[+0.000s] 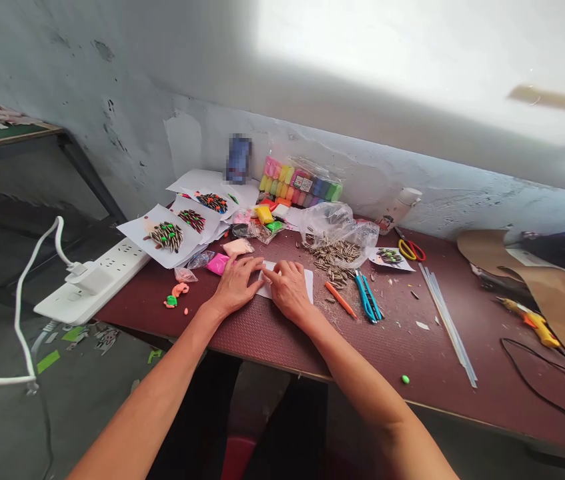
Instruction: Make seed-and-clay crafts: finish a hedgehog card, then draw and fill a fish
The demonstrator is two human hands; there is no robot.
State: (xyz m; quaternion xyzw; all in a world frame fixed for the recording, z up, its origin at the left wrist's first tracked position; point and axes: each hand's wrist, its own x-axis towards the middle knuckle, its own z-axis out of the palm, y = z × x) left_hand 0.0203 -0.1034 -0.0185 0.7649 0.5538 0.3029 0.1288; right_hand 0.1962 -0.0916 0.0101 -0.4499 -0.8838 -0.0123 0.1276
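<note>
A small white paper (309,285) lies on the dark red table in front of me. My left hand (236,285) rests at its left edge, fingers spread, beside a pink clay packet (217,265). On the paper, my right hand (288,288) presses down with its index finger pointing left; its other fingers are curled, and anything under them is hidden. To the right lie an orange tool (341,300), a blue utility knife (367,297) and a pile of striped seeds (335,259).
Papers with seed-covered clay shapes (166,236) stand at the back left, near a white power strip (93,285). Scissors (411,249), clear glue sticks (448,327) and a yellow glue gun (537,325) with a black cable lie to the right.
</note>
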